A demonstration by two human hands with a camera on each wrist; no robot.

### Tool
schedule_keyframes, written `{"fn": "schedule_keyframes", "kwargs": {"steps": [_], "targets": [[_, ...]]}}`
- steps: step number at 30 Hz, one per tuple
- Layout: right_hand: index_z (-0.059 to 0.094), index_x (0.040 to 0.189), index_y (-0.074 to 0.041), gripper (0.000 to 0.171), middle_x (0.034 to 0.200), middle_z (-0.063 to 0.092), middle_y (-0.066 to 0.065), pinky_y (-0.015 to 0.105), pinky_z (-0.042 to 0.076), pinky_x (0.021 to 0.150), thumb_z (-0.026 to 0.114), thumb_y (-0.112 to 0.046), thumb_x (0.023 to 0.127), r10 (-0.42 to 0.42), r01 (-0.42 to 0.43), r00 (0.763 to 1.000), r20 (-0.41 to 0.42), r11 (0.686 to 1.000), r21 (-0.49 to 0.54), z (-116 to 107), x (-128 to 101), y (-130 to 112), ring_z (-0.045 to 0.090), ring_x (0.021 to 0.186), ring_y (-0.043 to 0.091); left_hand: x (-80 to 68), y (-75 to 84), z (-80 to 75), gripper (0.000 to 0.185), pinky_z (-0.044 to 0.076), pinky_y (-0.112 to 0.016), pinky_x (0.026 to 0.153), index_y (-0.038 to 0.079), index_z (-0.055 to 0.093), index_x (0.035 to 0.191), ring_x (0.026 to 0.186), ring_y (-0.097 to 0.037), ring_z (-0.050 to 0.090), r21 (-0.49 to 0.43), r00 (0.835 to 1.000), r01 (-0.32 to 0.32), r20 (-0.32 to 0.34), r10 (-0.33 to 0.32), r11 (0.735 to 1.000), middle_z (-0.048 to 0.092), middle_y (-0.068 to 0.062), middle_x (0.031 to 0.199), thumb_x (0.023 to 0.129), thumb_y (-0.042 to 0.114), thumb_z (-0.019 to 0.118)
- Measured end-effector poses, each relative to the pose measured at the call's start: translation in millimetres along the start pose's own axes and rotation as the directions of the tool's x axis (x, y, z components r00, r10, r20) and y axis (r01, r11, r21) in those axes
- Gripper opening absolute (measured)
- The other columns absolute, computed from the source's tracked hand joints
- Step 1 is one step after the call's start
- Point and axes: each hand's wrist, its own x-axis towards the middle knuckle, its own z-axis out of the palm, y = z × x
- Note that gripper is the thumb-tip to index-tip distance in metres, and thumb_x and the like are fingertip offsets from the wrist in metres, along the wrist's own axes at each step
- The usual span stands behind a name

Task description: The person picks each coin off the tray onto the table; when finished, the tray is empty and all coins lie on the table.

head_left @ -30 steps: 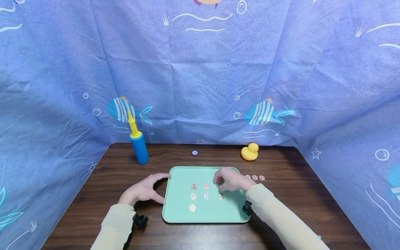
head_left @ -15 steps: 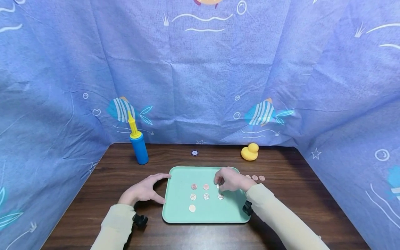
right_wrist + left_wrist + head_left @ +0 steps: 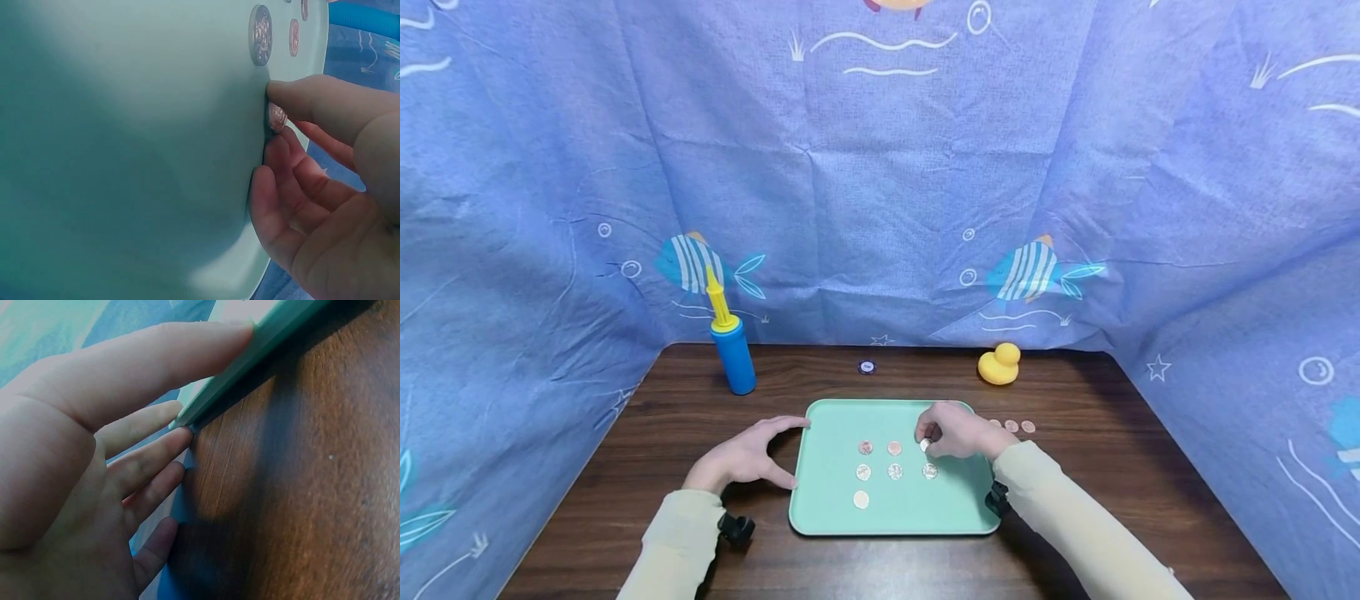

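A mint-green tray (image 3: 827, 417) lies on the dark wooden table with several coins on it, set out in rough rows. My right hand (image 3: 955, 431) is over the tray's right part, thumb and fingers pinching a coin (image 3: 277, 117) at its edges; that coin lies on or just at the tray surface. Nearer me, below that hand, is another coin (image 3: 930, 472). My left hand (image 3: 741, 454) is spread at the tray's left side. Its thumb and a fingertip touch the tray rim (image 3: 212, 387) in the left wrist view.
Three more coins (image 3: 1012, 427) lie in a row on the table right of the tray, one partly hidden by the right wrist. Behind the tray stand a blue and yellow hand pump (image 3: 733, 354), a poker chip (image 3: 867, 367) and a rubber duck (image 3: 999, 365). A blue curtain (image 3: 880, 200) encloses the table.
My right hand has shifted very slightly to the right, and more of the pinched coin shows between thumb and fingers. The left hand and the tray stay in place.
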Motion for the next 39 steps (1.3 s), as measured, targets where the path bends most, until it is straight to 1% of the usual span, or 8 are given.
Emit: {"fn": "schedule_keyframes", "kwargs": {"steps": [5, 12, 21, 24, 28, 31, 36, 39], "targets": [[0.074, 0.088, -0.011, 0.016, 0.078, 0.067, -0.006, 0.023, 0.049, 0.069, 0.08, 0.002, 0.083, -0.025, 0.025, 0.999, -0.031, 0.999, 0.021, 2, -3, 1, 0.059, 0.073, 0.006, -0.6, -0.2, -0.3, 0.097, 0.028, -0.072, 0.117, 0.024, 0.05, 0.157, 0.153, -0.043, 0.027, -0.003, 1.0, 0.006, -0.002, -0.006, 1.0, 0.036, -0.014, 0.167, 0.073, 0.03, 0.098], [0.074, 0.088, -0.01, 0.013, 0.08, 0.071, -0.004, 0.026, 0.056, 0.074, 0.079, 0.002, 0.088, -0.06, 0.066, 0.995, -0.077, 0.994, 0.082, 3, -9, 4, 0.064, 0.076, 0.005, -1.4, 0.9, -0.1, 0.098, 0.028, -0.072, 0.116, 0.024, 0.05, 0.157, 0.153, -0.043, 0.027, -0.007, 1.0, 0.015, 0.002, -0.015, 1.0, 0.036, -0.015, 0.166, 0.073, 0.029, 0.098], [0.078, 0.093, -0.011, 0.005, 0.084, 0.071, -0.008, 0.026, 0.058, 0.077, 0.081, -0.007, 0.092, 0.007, 0.016, 0.993, -0.121, 0.983, 0.184, -8, -29, 22, 0.065, 0.08, 0.005, -1.8, 2.8, 0.2, 0.098, 0.029, -0.073, 0.116, 0.024, 0.05, 0.157, 0.153, -0.044, 0.027, -0.006, 1.0, 0.025, 0.001, -0.024, 1.0, 0.036, -0.015, 0.167, 0.072, 0.029, 0.098], [0.078, 0.097, -0.011, 0.005, 0.086, 0.072, -0.007, 0.028, 0.059, 0.077, 0.081, -0.01, 0.093, 0.029, 0.007, 0.989, -0.146, 0.97, 0.244, -14, -38, 28, 0.067, 0.082, 0.008, -1.5, 3.5, 0.3, 0.098, 0.029, -0.073, 0.116, 0.024, 0.05, 0.157, 0.153, -0.044, 0.027, -0.004, 1.0, 0.022, 0.0, -0.022, 1.0, 0.036, -0.015, 0.167, 0.072, 0.03, 0.098], [0.077, 0.099, -0.013, 0.01, 0.087, 0.073, -0.005, 0.028, 0.058, 0.073, 0.083, -0.013, 0.092, 0.064, -0.004, 0.98, -0.189, 0.953, 0.303, -24, -53, 36, 0.069, 0.081, 0.011, -1.9, 4.3, 0.4, 0.097, 0.03, -0.073, 0.116, 0.025, 0.05, 0.157, 0.153, -0.044, 0.027, -0.002, 1.0, 0.027, -0.003, -0.027, 1.0, 0.036, -0.015, 0.167, 0.073, 0.03, 0.098], [0.077, 0.099, -0.012, 0.01, 0.086, 0.073, -0.004, 0.027, 0.057, 0.072, 0.084, -0.012, 0.091, 0.084, -0.009, 0.971, -0.225, 0.95, 0.313, -29, -64, 43, 0.068, 0.079, 0.011, -2.3, 4.1, 0.3, 0.097, 0.03, -0.073, 0.115, 0.025, 0.05, 0.157, 0.153, -0.044, 0.027, -0.001, 0.999, 0.034, -0.004, -0.034, 0.999, 0.036, -0.015, 0.167, 0.073, 0.03, 0.098], [0.077, 0.099, -0.01, 0.009, 0.087, 0.074, -0.001, 0.026, 0.057, 0.073, 0.082, -0.008, 0.091, 0.112, -0.022, 0.958, -0.265, 0.947, 0.32, -33, -82, 58, 0.069, 0.08, 0.011, -2.2, 3.7, 0.0, 0.097, 0.029, -0.073, 0.116, 0.025, 0.05, 0.157, 0.153, -0.044, 0.026, -0.003, 0.999, 0.033, 0.0, -0.033, 0.999, 0.036, -0.015, 0.167, 0.073, 0.031, 0.098], [0.077, 0.097, -0.012, 0.009, 0.087, 0.073, -0.003, 0.025, 0.056, 0.074, 0.083, -0.01, 0.091, 0.147, -0.054, 0.948, -0.283, 0.948, 0.313, -33, -93, 66, 0.068, 0.081, 0.011, -1.9, 3.4, 0.2, 0.098, 0.029, -0.073, 0.115, 0.025, 0.05, 0.157, 0.153, -0.045, 0.026, -0.004, 0.999, 0.032, 0.001, -0.032, 0.999, 0.035, -0.015, 0.167, 0.073, 0.031, 0.098]]}}
